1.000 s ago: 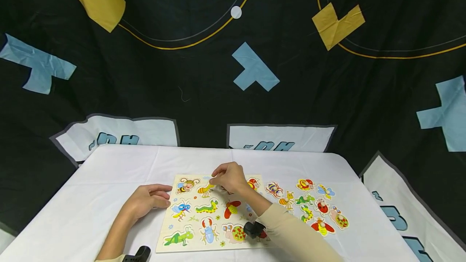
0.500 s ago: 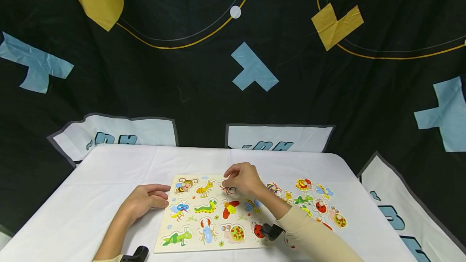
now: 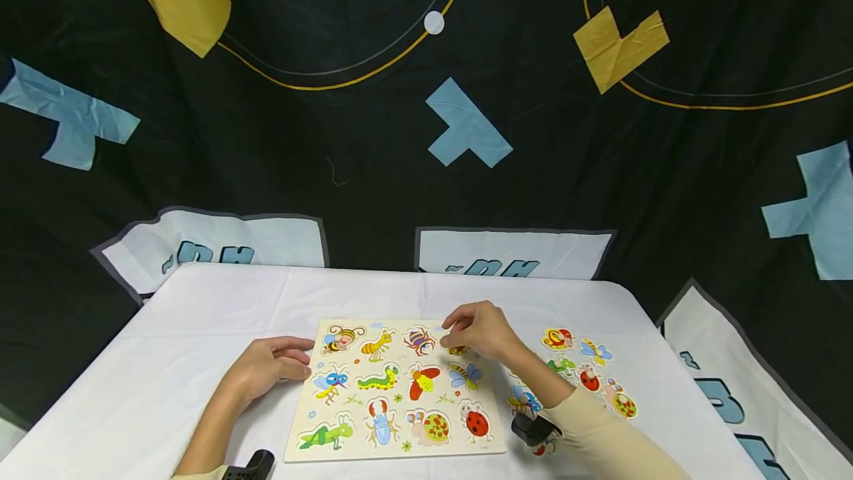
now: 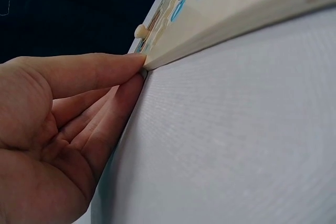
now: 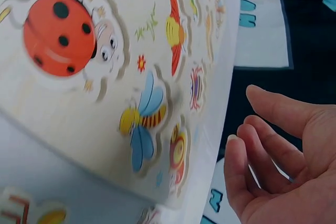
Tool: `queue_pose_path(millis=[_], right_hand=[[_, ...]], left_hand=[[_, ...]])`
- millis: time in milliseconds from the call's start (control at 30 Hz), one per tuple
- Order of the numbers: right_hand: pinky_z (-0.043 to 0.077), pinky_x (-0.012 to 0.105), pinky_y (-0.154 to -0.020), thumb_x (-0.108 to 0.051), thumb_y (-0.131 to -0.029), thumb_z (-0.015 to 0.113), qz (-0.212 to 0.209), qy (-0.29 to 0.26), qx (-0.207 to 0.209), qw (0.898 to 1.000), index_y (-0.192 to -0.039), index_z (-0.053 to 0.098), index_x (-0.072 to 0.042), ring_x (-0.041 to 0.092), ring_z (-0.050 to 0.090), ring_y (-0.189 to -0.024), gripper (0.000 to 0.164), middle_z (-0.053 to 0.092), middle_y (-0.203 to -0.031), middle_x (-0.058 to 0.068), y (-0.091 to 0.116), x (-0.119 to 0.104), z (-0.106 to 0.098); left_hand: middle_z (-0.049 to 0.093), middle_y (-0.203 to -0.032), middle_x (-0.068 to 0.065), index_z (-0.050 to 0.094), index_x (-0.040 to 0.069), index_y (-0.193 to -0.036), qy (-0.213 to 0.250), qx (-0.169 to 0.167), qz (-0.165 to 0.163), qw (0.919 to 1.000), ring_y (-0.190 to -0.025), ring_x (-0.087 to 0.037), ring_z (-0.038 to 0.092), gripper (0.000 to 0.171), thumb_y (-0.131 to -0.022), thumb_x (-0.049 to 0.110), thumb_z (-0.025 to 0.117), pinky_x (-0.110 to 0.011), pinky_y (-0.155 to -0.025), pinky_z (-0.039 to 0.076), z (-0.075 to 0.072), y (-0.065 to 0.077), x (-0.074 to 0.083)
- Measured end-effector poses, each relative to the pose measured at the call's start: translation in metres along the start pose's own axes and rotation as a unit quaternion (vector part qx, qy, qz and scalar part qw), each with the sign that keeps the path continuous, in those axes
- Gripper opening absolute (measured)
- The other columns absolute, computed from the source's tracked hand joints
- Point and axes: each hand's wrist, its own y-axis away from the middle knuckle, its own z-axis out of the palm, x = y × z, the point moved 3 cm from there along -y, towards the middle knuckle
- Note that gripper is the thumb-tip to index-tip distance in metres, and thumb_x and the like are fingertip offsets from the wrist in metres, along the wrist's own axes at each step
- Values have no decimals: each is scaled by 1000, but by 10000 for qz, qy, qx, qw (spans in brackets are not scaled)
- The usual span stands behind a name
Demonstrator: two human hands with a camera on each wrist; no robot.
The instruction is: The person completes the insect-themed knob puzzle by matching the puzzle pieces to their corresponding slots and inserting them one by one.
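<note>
A pale wooden puzzle board (image 3: 360, 452) printed with insects lies on the table. At its left edge my left hand (image 3: 263, 370) rests with the fingertips; in the left wrist view the thumb and fingers of the left hand (image 4: 63, 124) pinch the board's edge. Near them a small wooden knob (image 4: 140, 31) stands up from the board. My right hand (image 3: 483, 330) hovers over the top right corner, partly covering the last picture of the top row. Seen from the right wrist, the right hand (image 5: 289, 156) has fingers bent loosely and nothing between them, beside the bee outline (image 5: 142, 124).
Loose insect pieces lie right of the board, among them a ladybird piece (image 3: 589, 378), a snail piece (image 3: 621, 400) and a blue-winged piece (image 3: 595, 351). The right forearm hides others. White cloth covers the table (image 3: 220, 310); a black curtain (image 3: 373, 191) hangs behind.
The right hand has moved rightward along the board's top row, from the ant past the spider to the right corner, uncovering the spider picture. The left hand has stayed at the left edge.
</note>
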Motion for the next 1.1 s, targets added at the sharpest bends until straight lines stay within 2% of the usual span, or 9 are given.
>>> queue_pose_path(millis=[267,500,700,967,1100], right_hand=[[42,30,-55,-18,-69,85,315,-43,189,9993,-89,74,-8,17,54,-65,25,62,-70,-1,8,17,-15],[44,29,-54,-13,-70,82,601,-172,216,9978,-90,73,-8,16,54,-62,22,62,-71,1,14,30,-25],[46,31,-60,-11,-70,80,699,-120,306,9970,-90,73,-9,17,56,-65,21,63,-74,1,19,40,-36],[49,37,-65,-8,-68,80,925,-213,172,9953,-95,73,-9,18,56,-67,27,62,-77,2,23,53,-48],[48,37,-64,-8,-69,79,1049,-206,51,9943,-96,73,-9,18,56,-67,28,63,-79,3,25,60,-55]], left_hand=[[69,-92,-3,63,5,-122,-68,-86,12,9999,-85,-16,61,58,-68,13,81,-28,-76,46,-1,-2,-1],[69,-91,-4,63,5,-121,12,-74,21,10000,-84,-15,62,58,-67,12,81,-27,-76,46,0,-2,-1],[69,-92,-4,63,5,-121,31,-96,22,9999,-85,-16,62,58,-67,13,82,-28,-78,45,0,-2,-1],[69,-92,-3,63,6,-122,28,-77,-13,10000,-86,-16,62,59,-67,14,82,-29,-78,45,0,-3,-3],[69,-92,-3,63,6,-121,13,-77,-7,10000,-86,-15,62,58,-67,14,82,-29,-79,45,0,-3,-4]])
